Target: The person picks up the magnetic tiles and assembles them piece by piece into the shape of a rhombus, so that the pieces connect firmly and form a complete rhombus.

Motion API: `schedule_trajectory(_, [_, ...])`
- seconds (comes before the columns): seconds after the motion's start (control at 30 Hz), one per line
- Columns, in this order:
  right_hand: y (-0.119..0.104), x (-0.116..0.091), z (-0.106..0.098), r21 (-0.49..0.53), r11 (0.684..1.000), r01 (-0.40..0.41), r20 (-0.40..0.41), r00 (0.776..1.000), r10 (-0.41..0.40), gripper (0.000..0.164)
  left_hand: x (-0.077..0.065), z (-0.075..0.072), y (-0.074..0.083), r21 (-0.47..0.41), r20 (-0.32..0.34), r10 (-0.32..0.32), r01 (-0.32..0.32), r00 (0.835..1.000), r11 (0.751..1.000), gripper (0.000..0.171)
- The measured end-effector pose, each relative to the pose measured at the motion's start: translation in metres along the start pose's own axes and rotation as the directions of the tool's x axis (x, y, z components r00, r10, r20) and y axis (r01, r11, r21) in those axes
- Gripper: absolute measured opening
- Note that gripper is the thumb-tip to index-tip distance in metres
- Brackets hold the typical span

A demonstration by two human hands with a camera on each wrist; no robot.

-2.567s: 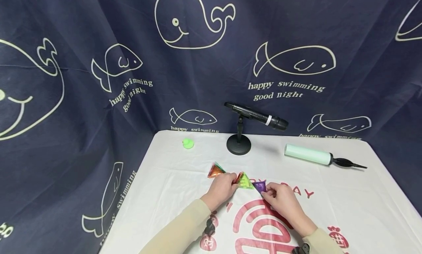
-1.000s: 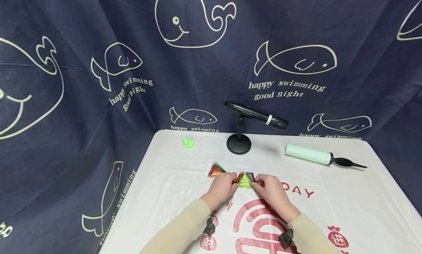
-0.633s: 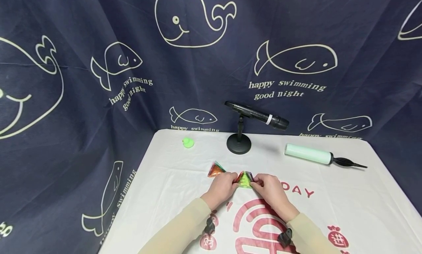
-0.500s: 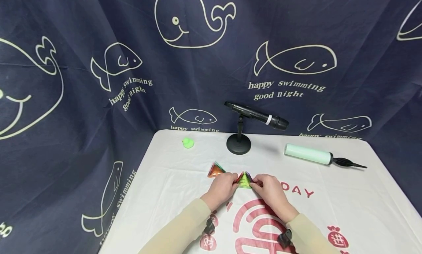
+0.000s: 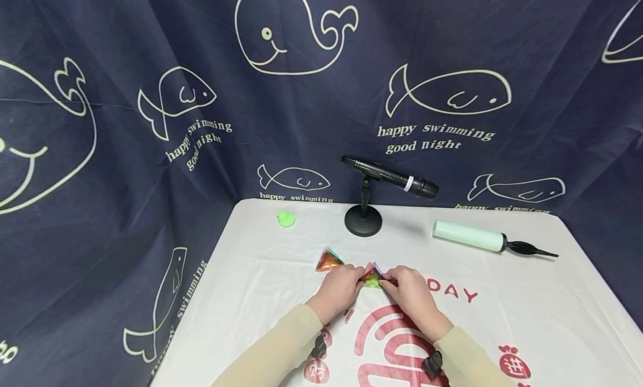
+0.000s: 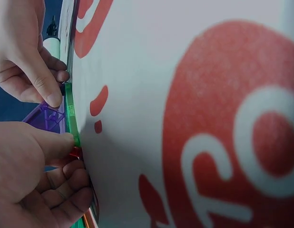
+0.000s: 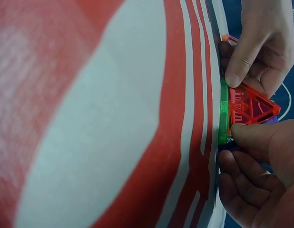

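Observation:
A yellow-green triangular magnetic tile lies flat on the white cloth between both hands. My left hand pinches a red triangular magnetic tile at the green tile's left side. From the right, my right hand pinches a purple triangular magnetic tile with thumb and fingers. Red and purple both stand raised, leaning in over the green one with their tips close together. Beyond the left hand sits a small pyramid of orange and green tiles, partly covered by that hand.
A black microphone on a round stand is at the back of the table. Left of it sits a green toy duck. A mint-green hand pump lies at the back right. A dark printed curtain hangs behind.
My right hand has moved left and tilted the purple tile up from lying flat until it leans in towards the red one. The left hand has stayed nearly in place.

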State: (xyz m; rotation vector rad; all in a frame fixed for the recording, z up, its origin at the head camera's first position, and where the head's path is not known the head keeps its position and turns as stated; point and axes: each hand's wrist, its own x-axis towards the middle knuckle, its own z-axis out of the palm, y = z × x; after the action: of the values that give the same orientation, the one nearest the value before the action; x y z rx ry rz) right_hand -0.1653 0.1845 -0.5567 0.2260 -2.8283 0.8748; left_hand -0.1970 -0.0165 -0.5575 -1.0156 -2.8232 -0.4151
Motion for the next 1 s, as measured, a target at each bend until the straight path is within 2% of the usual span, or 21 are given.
schedule_trajectory(0.2, [0.0020, -0.0003, 0.0010, 0.001, 1.000, 0.006, 0.001, 1.000, -0.006, 0.010, -0.0015, 0.0037, 0.0006, 0.009, -0.028, 0.004, -0.004, 1.000, 1.000, 0.012])
schedule_trajectory(0.43, [0.0027, -0.0015, 0.0000, 0.022, 1.000, 0.006, 0.009, 1.000, -0.006, 0.014, -0.0037, 0.0060, 0.0008, -0.013, -0.051, -0.027, 0.027, 0.998, 1.000, 0.015])
schedule_trajectory(0.7, [0.0023, -0.0015, -0.0016, 0.039, 0.999, -0.037, 0.041, 0.999, 0.036, 0.016, -0.0048, 0.0063, 0.0008, 0.015, -0.061, -0.028, 0.029, 0.998, 0.999, 0.018])
schedule_trajectory(1.0, [0.0002, -0.0034, -0.0027, 0.024, 0.998, -0.062, 0.051, 0.997, 0.060, 0.019, -0.0038, 0.0061, -0.0029, -0.004, -0.036, -0.026, 0.026, 0.999, 1.000, 0.023])
